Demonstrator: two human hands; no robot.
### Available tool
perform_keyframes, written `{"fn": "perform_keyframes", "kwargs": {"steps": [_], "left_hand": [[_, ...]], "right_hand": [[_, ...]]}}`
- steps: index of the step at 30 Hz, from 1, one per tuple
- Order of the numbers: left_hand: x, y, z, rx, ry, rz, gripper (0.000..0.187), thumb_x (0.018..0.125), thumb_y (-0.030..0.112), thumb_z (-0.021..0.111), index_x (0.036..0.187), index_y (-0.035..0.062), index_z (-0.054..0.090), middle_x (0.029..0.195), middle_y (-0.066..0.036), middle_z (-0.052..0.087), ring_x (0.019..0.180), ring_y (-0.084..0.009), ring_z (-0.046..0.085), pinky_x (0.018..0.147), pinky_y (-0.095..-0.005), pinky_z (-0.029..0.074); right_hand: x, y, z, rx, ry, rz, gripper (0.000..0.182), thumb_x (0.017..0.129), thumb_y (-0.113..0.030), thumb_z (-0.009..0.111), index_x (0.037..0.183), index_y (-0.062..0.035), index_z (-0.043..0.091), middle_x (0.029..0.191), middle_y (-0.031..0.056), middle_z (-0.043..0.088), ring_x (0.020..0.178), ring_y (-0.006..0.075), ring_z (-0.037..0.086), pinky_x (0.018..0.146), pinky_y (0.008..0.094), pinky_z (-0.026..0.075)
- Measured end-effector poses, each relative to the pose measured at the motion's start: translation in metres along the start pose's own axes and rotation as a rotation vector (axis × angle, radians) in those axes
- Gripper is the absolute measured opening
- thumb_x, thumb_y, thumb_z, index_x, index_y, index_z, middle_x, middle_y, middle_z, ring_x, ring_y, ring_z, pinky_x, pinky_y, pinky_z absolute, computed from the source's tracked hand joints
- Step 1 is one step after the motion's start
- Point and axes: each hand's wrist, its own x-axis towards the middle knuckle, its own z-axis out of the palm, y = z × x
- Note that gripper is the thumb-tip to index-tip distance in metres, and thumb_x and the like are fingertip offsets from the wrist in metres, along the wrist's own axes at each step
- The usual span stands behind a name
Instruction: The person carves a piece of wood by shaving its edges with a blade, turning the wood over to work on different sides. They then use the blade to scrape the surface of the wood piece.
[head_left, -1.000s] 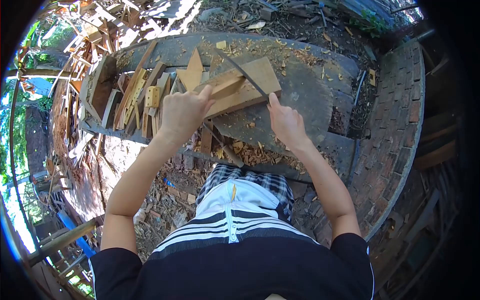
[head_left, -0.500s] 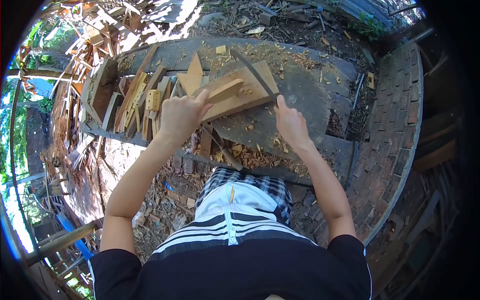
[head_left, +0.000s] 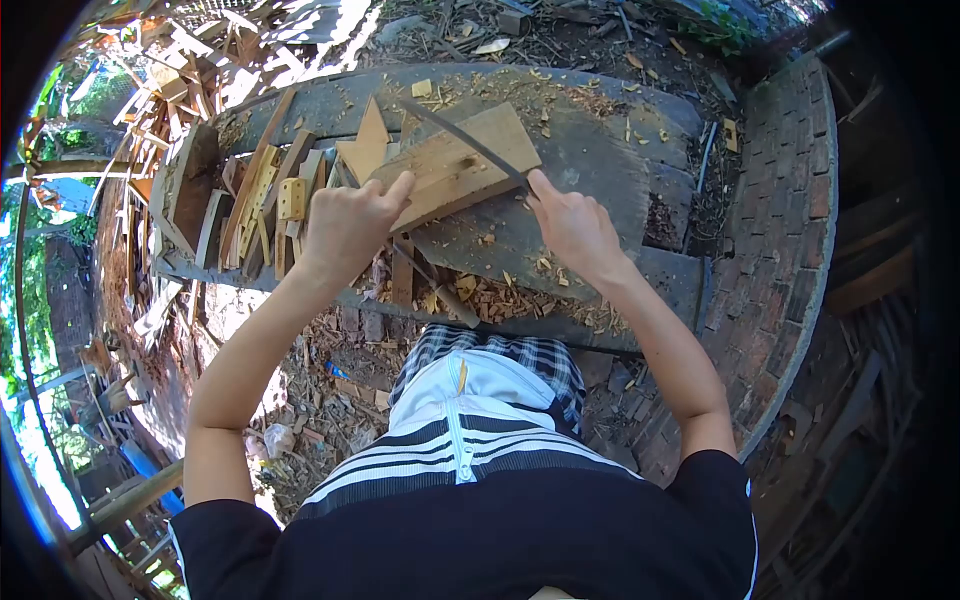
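My right hand [head_left: 578,232] is closed round the handle end of a long dark-bladed knife [head_left: 465,138]. Its blade slants up to the left, over a thick wooden board [head_left: 455,165] lying on the bench. At the board's left end my left hand [head_left: 348,228] is closed, thumb toward the blade. Whatever its fingers hold is hidden. Just beyond that hand a pale pointed wood piece [head_left: 368,140] sticks up. Nearer my body, another blade with a wooden handle [head_left: 458,305] lies among shavings.
The worn dark bench [head_left: 590,215] carries scattered chips. Wood offcuts [head_left: 262,205] stand packed at its left, with a yellow block [head_left: 292,198] among them. A low brick wall [head_left: 765,240] runs along the right. Scrap wood [head_left: 185,85] is heaped at back left.
The narrow wooden piece that my left hand held over the board no longer shows. The knife blade lies flatter and further left. The whole view has shifted slightly.
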Motion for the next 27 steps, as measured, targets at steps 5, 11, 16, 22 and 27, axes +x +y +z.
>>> {"fn": "perform_keyframes", "kwargs": {"steps": [5,11,16,22,27], "left_hand": [[-0.002,-0.006,-0.001,-0.036,0.047,0.025,0.022,0.088,0.032,0.065,0.104,0.0209,0.057,0.057,0.001,0.052,0.048,-0.0184,0.06,0.043,-0.0339,0.044],[-0.011,-0.012,0.01,-0.122,0.076,-0.009,0.024,0.086,0.032,0.066,0.106,0.0219,0.059,0.06,0.0,0.056,0.048,-0.0216,0.06,0.042,-0.034,0.044],[-0.014,-0.011,0.011,-0.134,0.049,-0.034,0.023,0.086,0.033,0.067,0.106,0.0223,0.061,0.062,0.001,0.059,0.049,-0.0217,0.061,0.043,-0.0346,0.047],[-0.022,-0.018,0.018,-0.094,0.044,-0.013,0.027,0.084,0.032,0.07,0.109,0.0238,0.065,0.069,0.001,0.064,0.054,-0.0221,0.063,0.046,-0.0339,0.048],[-0.045,-0.031,0.067,-0.859,0.088,-0.405,0.029,0.09,0.026,0.067,0.111,0.0059,0.067,0.073,0.0,0.066,0.065,-0.008,0.063,0.057,-0.0248,0.047]], "right_hand": [[-0.008,-0.022,-0.008,0.115,0.202,-0.086,0.025,0.096,-0.019,0.048,0.12,-0.0125,0.045,0.068,0.0208,0.064,0.068,0.0439,0.064,0.057,0.0542,0.049],[0.003,0.027,0.05,-0.024,0.053,-0.013,0.021,0.097,-0.022,0.051,0.112,-0.0097,0.044,0.064,0.0243,0.061,0.066,0.0459,0.062,0.056,0.0554,0.048],[-0.003,-0.012,0.013,0.099,0.189,-0.021,0.023,0.095,-0.019,0.05,0.116,-0.011,0.047,0.066,0.0192,0.064,0.066,0.0451,0.064,0.056,0.0551,0.049],[0.003,0.02,0.053,-0.005,0.05,-0.007,0.023,0.096,-0.021,0.05,0.116,-0.0104,0.045,0.071,0.0221,0.064,0.071,0.0467,0.064,0.059,0.0558,0.049],[0.002,0.019,0.061,0.091,-0.034,0.068,0.025,0.096,-0.022,0.05,0.118,-0.0109,0.043,0.076,0.0253,0.064,0.076,0.0476,0.063,0.063,0.0577,0.049]]}}
